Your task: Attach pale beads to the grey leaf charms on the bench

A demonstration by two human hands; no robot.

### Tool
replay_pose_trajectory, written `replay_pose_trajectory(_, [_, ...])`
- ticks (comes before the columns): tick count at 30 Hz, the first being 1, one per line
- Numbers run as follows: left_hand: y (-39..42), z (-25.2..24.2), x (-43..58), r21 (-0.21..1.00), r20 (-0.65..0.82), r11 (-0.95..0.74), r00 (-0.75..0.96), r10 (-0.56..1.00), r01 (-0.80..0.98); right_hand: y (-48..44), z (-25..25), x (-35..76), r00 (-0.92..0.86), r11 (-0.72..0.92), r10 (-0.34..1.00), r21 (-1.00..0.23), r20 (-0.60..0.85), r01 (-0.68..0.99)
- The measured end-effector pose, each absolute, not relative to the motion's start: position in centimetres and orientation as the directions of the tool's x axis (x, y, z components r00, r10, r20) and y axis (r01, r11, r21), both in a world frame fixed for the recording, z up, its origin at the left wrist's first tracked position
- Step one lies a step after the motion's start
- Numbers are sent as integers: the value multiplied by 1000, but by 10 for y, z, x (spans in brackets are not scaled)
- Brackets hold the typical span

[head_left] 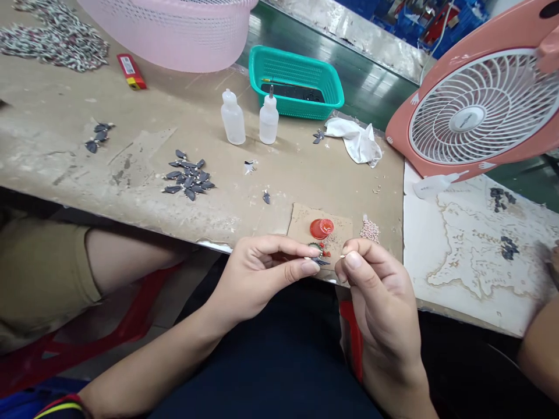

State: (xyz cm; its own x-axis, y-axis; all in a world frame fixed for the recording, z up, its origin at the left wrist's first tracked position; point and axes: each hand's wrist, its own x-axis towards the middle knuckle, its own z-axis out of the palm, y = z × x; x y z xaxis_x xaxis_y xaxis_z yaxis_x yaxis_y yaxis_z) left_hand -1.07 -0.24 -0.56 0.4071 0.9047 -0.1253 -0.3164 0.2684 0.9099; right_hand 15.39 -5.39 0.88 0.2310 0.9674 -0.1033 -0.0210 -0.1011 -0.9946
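Observation:
My left hand (262, 270) pinches a small dark grey wing-shaped piece (322, 262) between thumb and forefinger; part of it is hidden by the fingers. Facing it, my right hand (382, 288) has thumb and forefinger closed on a tiny pale piece (343, 256), too small to name. The two hands are apart, above the table's front edge. Just beyond them a small red cup (321, 228) stands on a cardboard square (301, 220), with tiny red bits beside it. To its right is a heap of pinkish beads (370, 231).
Several grey pieces (188, 177) lie in a pile at left. Two squeeze bottles (233, 119), a green basket (297, 107), a pink basket (192, 35) and a white cloth (358, 142) stand behind. A fan (467, 119) is at right. People sit on both sides.

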Motion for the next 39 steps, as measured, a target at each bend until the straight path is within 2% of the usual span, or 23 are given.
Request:
replay_pose_trajectory(8, [-11,-3,-7,914,-107,249,403,909,-320,-67,15,145,231,-83,970,-995,-68,55])
replay_pose_trajectory(16, [-13,-3,-5,910,-36,197,403,914,-365,-72,12,143,267,-2,962,-982,50,191])
replay_pose_trajectory(23, [-14,-6,-5,925,-4,152,392,920,-349,-71,13,142,270,5,959,-959,85,283])
replay_pose_trajectory(39, [-14,-7,-2,934,-1,123,340,941,-337,-67,7,142,293,-5,954,-970,69,245])
